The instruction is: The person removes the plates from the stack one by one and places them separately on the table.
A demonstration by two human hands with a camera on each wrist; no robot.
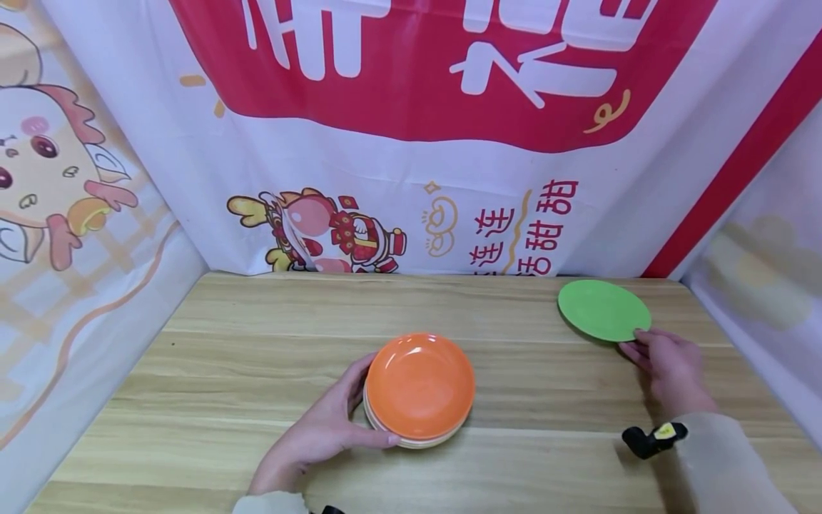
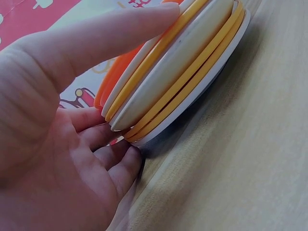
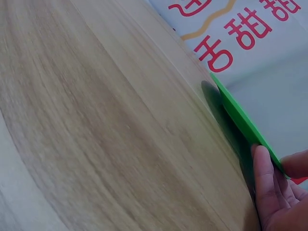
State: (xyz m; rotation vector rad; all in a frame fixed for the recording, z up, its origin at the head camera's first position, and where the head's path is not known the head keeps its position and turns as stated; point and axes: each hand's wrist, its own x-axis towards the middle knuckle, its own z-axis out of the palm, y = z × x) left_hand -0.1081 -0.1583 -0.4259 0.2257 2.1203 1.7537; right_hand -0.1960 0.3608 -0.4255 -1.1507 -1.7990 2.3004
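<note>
A stack of round plates (image 1: 420, 389), orange on top with white and yellow rims beneath, sits on the wooden table at the centre. My left hand (image 1: 330, 425) grips its left side; in the left wrist view the thumb lies along the rims and the other fingers reach round the far edge. To the far right, a green plate (image 1: 604, 310) is pinched at its near right rim between the thumb and fingers of my right hand (image 1: 671, 360). Seen from the right wrist, the green plate (image 3: 245, 122) is raised a little, with a shadow under it.
A printed cloth (image 1: 411, 207) with red and white lettering hangs along the table's back edge. More cloth (image 1: 83, 285) closes in the left side, and a pale cloth (image 1: 764, 257) the right. Wooden tabletop (image 1: 526, 442) lies between the two hands.
</note>
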